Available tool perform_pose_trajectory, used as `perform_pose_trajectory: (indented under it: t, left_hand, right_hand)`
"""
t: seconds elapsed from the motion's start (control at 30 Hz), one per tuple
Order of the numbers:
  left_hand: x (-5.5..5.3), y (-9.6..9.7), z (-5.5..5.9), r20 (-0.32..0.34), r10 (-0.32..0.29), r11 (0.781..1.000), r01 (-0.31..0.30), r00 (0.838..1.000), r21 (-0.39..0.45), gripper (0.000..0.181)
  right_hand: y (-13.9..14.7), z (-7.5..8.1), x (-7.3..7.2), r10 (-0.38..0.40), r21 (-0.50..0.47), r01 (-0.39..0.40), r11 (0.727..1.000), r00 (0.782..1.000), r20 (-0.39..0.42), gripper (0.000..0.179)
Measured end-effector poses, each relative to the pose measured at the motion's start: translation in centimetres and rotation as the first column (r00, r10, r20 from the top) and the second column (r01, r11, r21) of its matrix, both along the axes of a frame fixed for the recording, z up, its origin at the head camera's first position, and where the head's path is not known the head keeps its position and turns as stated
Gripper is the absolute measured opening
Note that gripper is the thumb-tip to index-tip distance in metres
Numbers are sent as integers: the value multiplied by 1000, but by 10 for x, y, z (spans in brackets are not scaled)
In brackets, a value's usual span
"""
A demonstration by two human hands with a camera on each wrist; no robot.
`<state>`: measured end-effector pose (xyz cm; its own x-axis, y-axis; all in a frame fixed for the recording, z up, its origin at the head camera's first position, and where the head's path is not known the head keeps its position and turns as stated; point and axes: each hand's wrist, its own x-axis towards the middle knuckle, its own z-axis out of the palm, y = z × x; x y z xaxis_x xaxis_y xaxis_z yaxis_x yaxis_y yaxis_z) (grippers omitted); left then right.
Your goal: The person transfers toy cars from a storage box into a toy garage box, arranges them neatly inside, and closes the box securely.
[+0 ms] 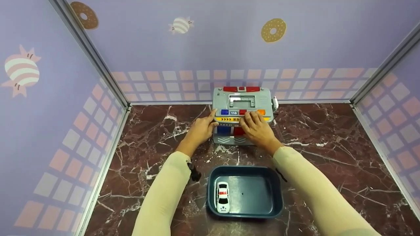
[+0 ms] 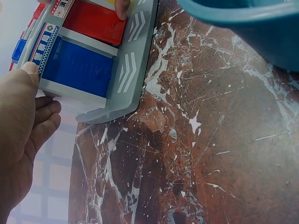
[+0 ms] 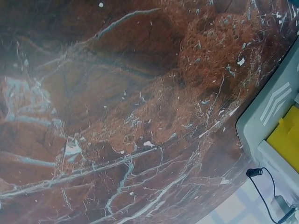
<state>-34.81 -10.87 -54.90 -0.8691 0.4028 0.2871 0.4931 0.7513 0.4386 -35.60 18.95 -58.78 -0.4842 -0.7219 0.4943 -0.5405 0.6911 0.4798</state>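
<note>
A grey toy garage, with colored lights on its roof edge, stands against the back wall. Blue and red doors show on its front, and a yellow door is at its right end. My left hand holds its left front corner, thumb on the front panel and fingers along the side. Over the right part of the front edge, my right hand grips with fingers on the roof; one fingertip touches the red door's lower edge. The right hand itself is out of the right wrist view.
A dark blue bin stands in front of the garage, between my forearms. Inside, along its left wall, lies a white toy police car. A white piece with a black cord is at the garage's right side. Patterned walls enclose the marbled table.
</note>
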Motion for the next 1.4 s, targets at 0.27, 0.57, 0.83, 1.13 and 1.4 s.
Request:
perform_pose_trajectory:
  t: [0.27, 0.57, 0.83, 1.13, 1.4]
  left_hand:
    - [-2, 2, 2, 20, -4, 1000, 4, 1000, -3, 65]
    - [-2, 2, 1, 37, 3, 1000, -3, 999, -11, 66]
    - [-1, 1, 0, 35, 1, 1000, 0, 999, -10, 66]
    - [-2, -1, -3, 15, -3, 1000, 3, 1000, 7, 65]
    - [-1, -1, -2, 18, -13, 1000, 13, 1000, 9, 66]
  right_hand:
    - [1, -1, -2, 11, -1, -11, 1000, 998, -69, 79]
    - [-2, -4, -5, 3, -3, -4, 1000, 995, -98, 62]
    - [-4, -5, -5, 8, -8, -9, 1000, 994, -109, 52]
    - [-9, -6, -5, -5, -21, 3, 1000, 996, -86, 54]
    - [-11, -4, -4, -47, -18, 46, 999, 997, -59, 47]
